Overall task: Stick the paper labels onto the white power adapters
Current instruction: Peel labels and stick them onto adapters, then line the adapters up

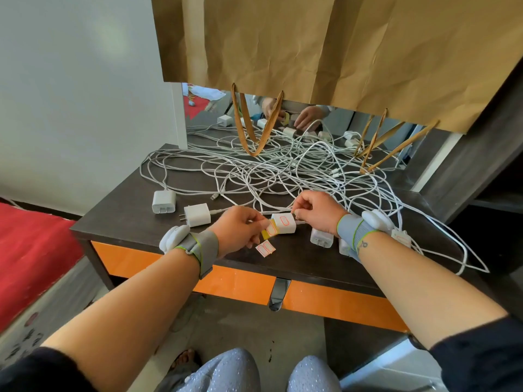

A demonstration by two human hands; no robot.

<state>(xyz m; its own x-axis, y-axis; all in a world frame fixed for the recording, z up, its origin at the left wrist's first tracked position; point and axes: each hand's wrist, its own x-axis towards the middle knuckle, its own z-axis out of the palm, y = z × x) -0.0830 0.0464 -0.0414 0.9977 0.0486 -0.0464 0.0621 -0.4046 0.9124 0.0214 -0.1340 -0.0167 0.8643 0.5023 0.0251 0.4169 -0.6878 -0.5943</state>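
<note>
White power adapter at table centre-front, long axis 9-to-3 o'clock, red-outlined label facing up. Right hand pinches its 3 o'clock end. Left hand pinches a label strip against its 9 o'clock end. Spare labels lie at 6 o'clock.

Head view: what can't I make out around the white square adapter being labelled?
- White square adapter: its cable end is covered by the right hand.
- Yellow-backed label strip: the left hand hides its left part.
- Red-outlined paper labels on the dark table: any print is too small to read.
- White adapter nearer the table edge: partly behind the right wrist.
</note>
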